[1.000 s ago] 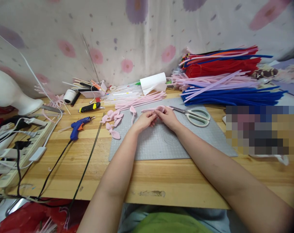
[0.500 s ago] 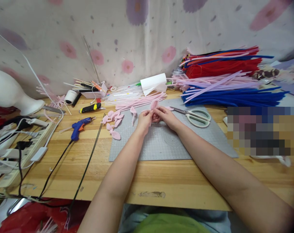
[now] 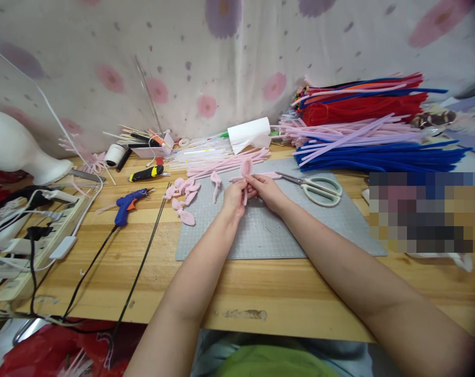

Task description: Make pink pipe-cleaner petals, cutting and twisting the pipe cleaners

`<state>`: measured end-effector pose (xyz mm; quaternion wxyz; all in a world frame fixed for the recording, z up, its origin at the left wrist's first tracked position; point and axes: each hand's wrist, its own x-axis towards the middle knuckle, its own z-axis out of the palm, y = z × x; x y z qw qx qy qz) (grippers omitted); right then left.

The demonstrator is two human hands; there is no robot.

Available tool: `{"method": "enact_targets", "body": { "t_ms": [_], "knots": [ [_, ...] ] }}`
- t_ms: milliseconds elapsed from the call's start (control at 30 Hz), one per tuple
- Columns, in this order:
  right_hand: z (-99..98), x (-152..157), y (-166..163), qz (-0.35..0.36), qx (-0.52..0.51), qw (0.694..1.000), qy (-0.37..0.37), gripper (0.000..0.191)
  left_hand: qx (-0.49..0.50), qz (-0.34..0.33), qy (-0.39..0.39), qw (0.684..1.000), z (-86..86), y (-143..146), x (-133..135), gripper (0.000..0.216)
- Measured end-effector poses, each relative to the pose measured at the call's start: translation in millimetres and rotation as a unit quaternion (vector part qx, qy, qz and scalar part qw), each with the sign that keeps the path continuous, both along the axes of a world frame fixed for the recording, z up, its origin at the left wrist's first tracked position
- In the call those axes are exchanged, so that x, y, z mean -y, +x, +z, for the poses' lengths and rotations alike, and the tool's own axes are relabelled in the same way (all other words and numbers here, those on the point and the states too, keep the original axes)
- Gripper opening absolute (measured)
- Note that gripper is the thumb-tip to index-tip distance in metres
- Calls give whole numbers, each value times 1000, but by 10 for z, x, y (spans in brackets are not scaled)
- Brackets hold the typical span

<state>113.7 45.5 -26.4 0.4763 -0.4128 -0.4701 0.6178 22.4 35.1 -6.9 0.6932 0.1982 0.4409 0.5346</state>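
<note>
Both my hands meet over the far part of a grey cutting mat point(image 3: 269, 235). My left hand point(image 3: 234, 199) and my right hand point(image 3: 266, 190) pinch a pink pipe cleaner point(image 3: 246, 168) bent into a loop that stands up above my fingers, its tail hanging down between them. Several finished pink loops point(image 3: 184, 196) lie on the mat's left edge, and one more point(image 3: 215, 182) lies just left of my left hand. Scissors point(image 3: 316, 187) rest to the right of my right hand.
A stack of red, pink and blue pipe cleaners point(image 3: 363, 131) fills the back right. A blue glue gun point(image 3: 128, 203), a yellow-black knife point(image 3: 145, 173), a tape roll point(image 3: 114, 155) and a power strip point(image 3: 29, 230) with cables sit left. A white paper roll point(image 3: 248, 133) lies behind.
The pink pipe cleaner, lying flat between my fingers a second ago, now stands up as a folded loop. Both hands have drawn closer together around its base.
</note>
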Motion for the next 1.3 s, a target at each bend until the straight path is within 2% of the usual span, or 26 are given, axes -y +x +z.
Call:
{"method": "enact_targets", "body": {
  "t_ms": [133, 233, 300, 467, 600, 700, 800, 1067, 1300],
  "knots": [
    [7, 13, 50, 33, -40, 999, -16, 43, -14, -59, 29, 998, -4, -86, -16, 11],
    [26, 22, 79, 23, -49, 998, -25, 37, -48, -127, 44, 990, -4, -162, -1, 10],
    [43, 28, 86, 7, -51, 998, -27, 33, -93, -146, 54, 983, 1, -187, 17, 12],
    [87, 35, 91, -33, -68, 996, -42, 29, -235, -106, 125, 958, -17, -156, 41, 15],
    [104, 38, 90, -37, -67, 996, -53, 25, -392, -61, 233, 888, -84, -139, 46, 15],
    [100, 35, 85, -36, -57, 997, -49, 25, -448, -40, 255, 856, -119, -143, 57, 17],
    [89, 32, 87, -30, -48, 998, -41, 26, -447, -26, 244, 860, -129, -135, 69, 17],
    [83, 27, 93, -25, -52, 997, -55, 29, -371, -14, 200, 907, -90, -106, 91, 10],
    [76, 31, 62, -66, -60, 995, -45, 33, -398, -7, 211, 893, -97, -129, 80, 12]
  ]
}}
